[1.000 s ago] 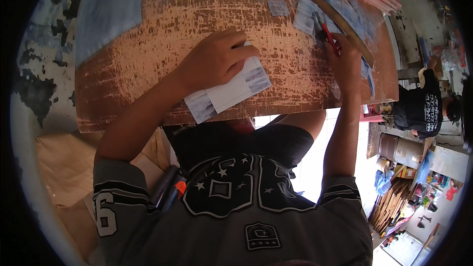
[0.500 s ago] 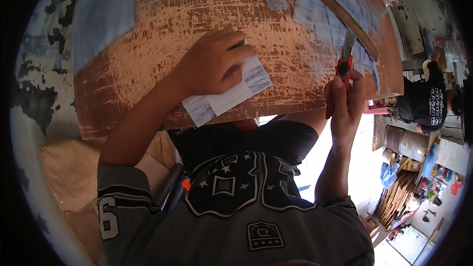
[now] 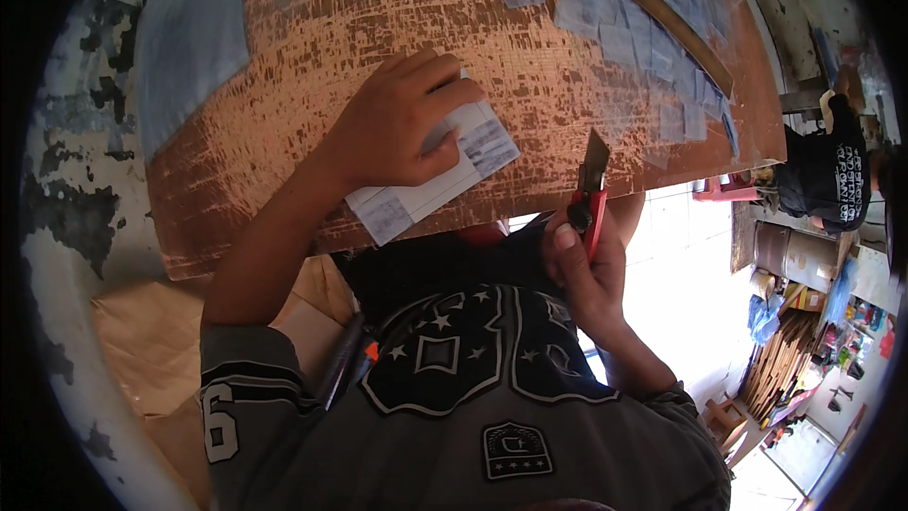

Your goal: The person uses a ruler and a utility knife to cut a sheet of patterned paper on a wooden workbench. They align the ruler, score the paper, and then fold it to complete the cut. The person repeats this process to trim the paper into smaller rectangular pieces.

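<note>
My left hand [image 3: 409, 118] lies curled over a flat white and grey-patterned rectangular piece [image 3: 443, 175] near the board's front edge. Its fingers bend around the far side, and the thumb presses on the top, hiding part of it. In my right hand [image 3: 591, 270] is a red utility knife [image 3: 593, 213], gripped by its handle just beyond the board's front edge. The knife's blade is out and points away from me, over the wood. A gap separates the blade from the patterned piece.
The scored brown board [image 3: 331, 28] fills the work area. A bluish translucent sheet [image 3: 194, 47] lies at its left. At far right are several translucent cut pieces [image 3: 605, 14] under a curved wooden strip [image 3: 662, 14]. Another person [image 3: 823, 170] is in the background at right.
My right hand has moved left and nearer to me with the knife, away from the cut pieces and closer to the patterned piece. My left hand keeps its hold.
</note>
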Motion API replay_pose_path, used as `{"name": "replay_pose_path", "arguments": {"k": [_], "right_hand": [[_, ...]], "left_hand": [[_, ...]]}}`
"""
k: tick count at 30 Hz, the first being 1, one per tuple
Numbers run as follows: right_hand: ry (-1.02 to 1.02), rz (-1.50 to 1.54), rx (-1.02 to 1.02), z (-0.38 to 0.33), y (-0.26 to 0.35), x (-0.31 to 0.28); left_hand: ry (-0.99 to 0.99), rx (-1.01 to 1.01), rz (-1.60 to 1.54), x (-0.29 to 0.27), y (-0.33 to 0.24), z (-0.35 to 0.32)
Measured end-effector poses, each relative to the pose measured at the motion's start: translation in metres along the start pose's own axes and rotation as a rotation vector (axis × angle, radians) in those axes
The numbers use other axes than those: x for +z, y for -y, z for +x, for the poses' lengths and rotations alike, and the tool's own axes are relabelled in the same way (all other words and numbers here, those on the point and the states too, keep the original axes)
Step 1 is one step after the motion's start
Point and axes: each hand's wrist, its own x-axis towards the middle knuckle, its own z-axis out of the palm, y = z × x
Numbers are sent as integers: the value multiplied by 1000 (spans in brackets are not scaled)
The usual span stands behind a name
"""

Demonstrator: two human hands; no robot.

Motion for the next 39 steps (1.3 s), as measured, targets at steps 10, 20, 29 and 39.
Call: {"name": "replay_pose_path", "arguments": {"k": [10,20,29,39], "right_hand": [[184,157,-43,23,-1,36],[171,51,-19,23,-2,36],[134,61,-20,22,-5,39],[38,-136,10,13,0,29]], "left_hand": [[-15,2,17,1,0,0],[74,5,78,-10,-9,1],[253,-43,84,-33,-13,1],[220,-45,40,-28,-3,-5]]}}
